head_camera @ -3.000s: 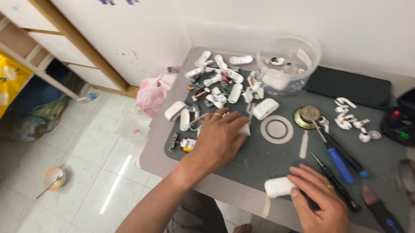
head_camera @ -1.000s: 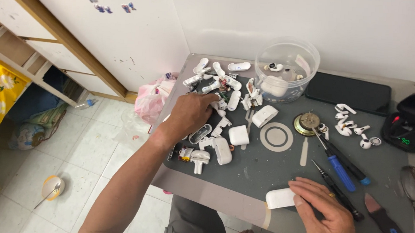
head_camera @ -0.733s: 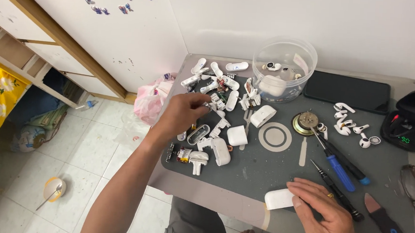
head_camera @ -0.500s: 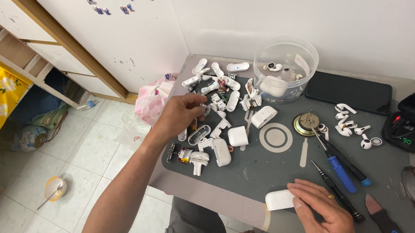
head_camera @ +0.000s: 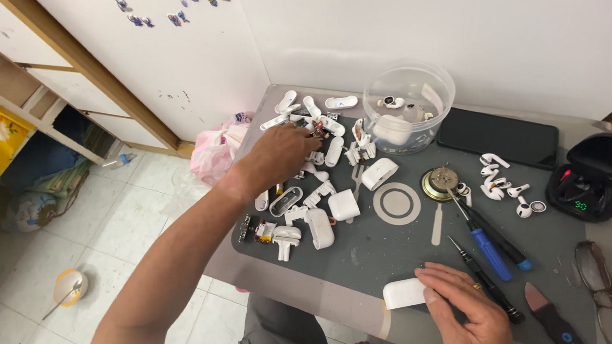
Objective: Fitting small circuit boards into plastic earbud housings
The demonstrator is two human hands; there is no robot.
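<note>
My left hand (head_camera: 279,153) reaches over a heap of white earbud cases and loose parts (head_camera: 322,134) at the left of the dark grey mat (head_camera: 386,248). Its fingertips are down among the far pieces, near a small reddish part; what they grip, if anything, is hidden. My right hand (head_camera: 463,320) rests at the mat's front edge, with its fingers pressed on a white earbud case (head_camera: 403,293). More white case shells (head_camera: 320,228) lie just below my left wrist.
A clear plastic tub (head_camera: 409,104) with parts stands at the back, beside a black phone (head_camera: 498,138). Loose earbuds (head_camera: 500,180), a round metal piece (head_camera: 441,182), a blue-handled screwdriver (head_camera: 489,243), a black screwdriver (head_camera: 486,289), a black charger box (head_camera: 588,186) and glasses (head_camera: 607,289) lie to the right. A pink bag (head_camera: 215,149) hangs off the left edge.
My left hand has moved from the middle of the mat up and left into the far part of the heap. My right hand has stayed on the white case.
</note>
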